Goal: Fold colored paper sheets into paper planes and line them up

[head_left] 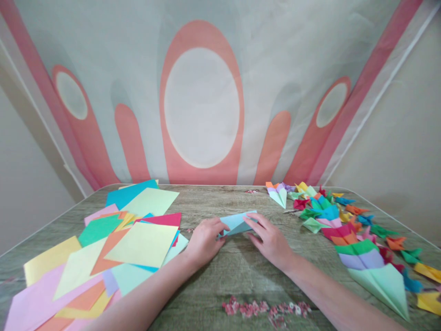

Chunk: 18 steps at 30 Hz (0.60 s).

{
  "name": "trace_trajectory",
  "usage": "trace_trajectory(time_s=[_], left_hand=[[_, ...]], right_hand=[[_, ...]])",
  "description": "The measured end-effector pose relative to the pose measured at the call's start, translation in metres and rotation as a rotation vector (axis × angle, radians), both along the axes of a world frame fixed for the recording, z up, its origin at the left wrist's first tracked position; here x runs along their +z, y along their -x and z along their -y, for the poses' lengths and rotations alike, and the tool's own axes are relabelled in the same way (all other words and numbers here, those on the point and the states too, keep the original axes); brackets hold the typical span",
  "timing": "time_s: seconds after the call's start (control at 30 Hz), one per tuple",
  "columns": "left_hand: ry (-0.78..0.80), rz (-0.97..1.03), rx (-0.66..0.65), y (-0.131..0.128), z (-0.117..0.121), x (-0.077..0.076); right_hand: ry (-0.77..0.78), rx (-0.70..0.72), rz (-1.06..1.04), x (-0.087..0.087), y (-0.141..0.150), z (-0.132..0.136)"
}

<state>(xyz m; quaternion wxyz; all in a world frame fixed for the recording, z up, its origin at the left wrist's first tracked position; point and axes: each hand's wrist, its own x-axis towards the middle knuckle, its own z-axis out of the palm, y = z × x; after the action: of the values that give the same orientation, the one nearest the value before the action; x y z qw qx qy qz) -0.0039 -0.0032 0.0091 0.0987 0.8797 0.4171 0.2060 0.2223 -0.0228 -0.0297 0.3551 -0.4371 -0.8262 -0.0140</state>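
Soft, even light covers the table surface [203, 294]—moderately bright, with its source impossible to place. Faint, blurry-edged shadows lie beneath the left hand [206, 234] and right hand [272, 239]. Toward the surface's left edge, the pale yellow sheet [144, 243] shows among the brightest patches, its outline reasonably clear. Along the right edge, the small folded papers [409, 256] look softer, with smeared fine detail. Beyond the far edge, the backdrop [203, 105] has a slightly hazy, washed-out look, and a dim brownish shadow band runs down the left wall [20, 151]. Wide-angle stretching is strong—the surface's near corners flare outward.
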Motion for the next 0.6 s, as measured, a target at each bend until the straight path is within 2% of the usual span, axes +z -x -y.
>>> trace_trajectory(time_s=[0.17, 0.33, 0.6], left_hand=[[-0.109, -0.147, -0.121, -0.0048, 0.01, 0.0009], [-0.141, -0.149, -0.186, -0.0044, 0.0115, 0.0018], [-0.135, -0.224, -0.172, -0.0034, 0.0116, -0.0066]], right_hand=[[-0.075, 0.038, 0.037, 0.0019, 0.0016, 0.0029], [-0.056, 0.049, 0.1, 0.0031, -0.001, 0.0003], [0.025, 0.031, 0.168, 0.0036, -0.0038, -0.0009]])
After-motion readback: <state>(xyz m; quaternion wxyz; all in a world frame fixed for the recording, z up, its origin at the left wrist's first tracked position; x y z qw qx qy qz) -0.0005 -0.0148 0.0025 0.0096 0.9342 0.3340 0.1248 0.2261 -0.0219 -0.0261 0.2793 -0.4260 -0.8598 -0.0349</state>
